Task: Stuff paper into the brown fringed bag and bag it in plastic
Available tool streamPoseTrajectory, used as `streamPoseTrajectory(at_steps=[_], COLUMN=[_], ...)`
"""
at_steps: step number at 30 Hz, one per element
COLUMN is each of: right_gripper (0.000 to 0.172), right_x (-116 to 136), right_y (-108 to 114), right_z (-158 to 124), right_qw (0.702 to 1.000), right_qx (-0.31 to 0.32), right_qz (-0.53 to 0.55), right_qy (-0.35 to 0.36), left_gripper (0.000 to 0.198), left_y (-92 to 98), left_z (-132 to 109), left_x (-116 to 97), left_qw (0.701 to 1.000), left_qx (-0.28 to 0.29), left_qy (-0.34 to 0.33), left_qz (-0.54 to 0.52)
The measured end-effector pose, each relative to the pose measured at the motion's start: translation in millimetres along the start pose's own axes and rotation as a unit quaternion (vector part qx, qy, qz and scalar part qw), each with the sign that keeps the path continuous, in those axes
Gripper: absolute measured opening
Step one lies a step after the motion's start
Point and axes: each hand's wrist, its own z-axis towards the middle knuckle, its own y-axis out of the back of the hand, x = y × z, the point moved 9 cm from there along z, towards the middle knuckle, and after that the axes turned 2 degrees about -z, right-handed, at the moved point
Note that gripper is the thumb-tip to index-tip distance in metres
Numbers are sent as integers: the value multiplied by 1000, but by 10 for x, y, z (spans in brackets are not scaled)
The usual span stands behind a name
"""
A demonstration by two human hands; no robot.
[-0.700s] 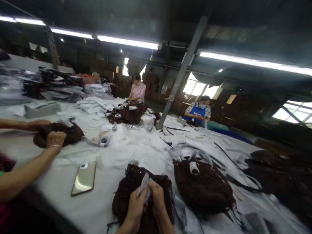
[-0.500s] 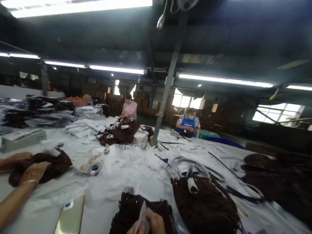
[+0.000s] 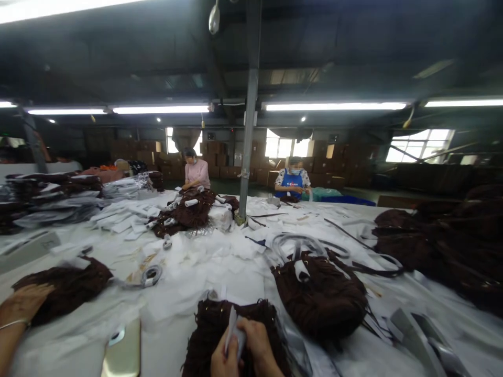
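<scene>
A dark brown fringed bag lies in front of me at the bottom centre. Over it my left hand pinches a folded piece of white paper. My right hand grips the same paper from the other side, fingers closed. What the paper wraps, if anything, is hidden. Right of my hands is a second brown bag with a white-wrapped piece on top and grey, plastic-wrapped straps behind it.
At left, a co-worker's hand rests on another brown bag. A phone lies nearby, with a tape roll beyond. A metal post stands mid-table; brown items are piled right. Two people work opposite.
My view has turned right and levelled. Both my hands show more fully, still on the white paper. The co-worker's hands have shifted left; only one now shows, lying flatter on the bag.
</scene>
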Motion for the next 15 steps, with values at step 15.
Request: streamPoseTrajectory(at_steps=[15], right_gripper=[24], right_x=[-299], right_y=[-33], right_z=[-157], right_qw=[985], right_qx=[52], right_qz=[113], right_qy=[-123], left_gripper=[40], left_y=[-126], left_z=[-236], left_x=[-369], left_qw=[953], left_qx=[142], left_qy=[-172], left_qz=[204])
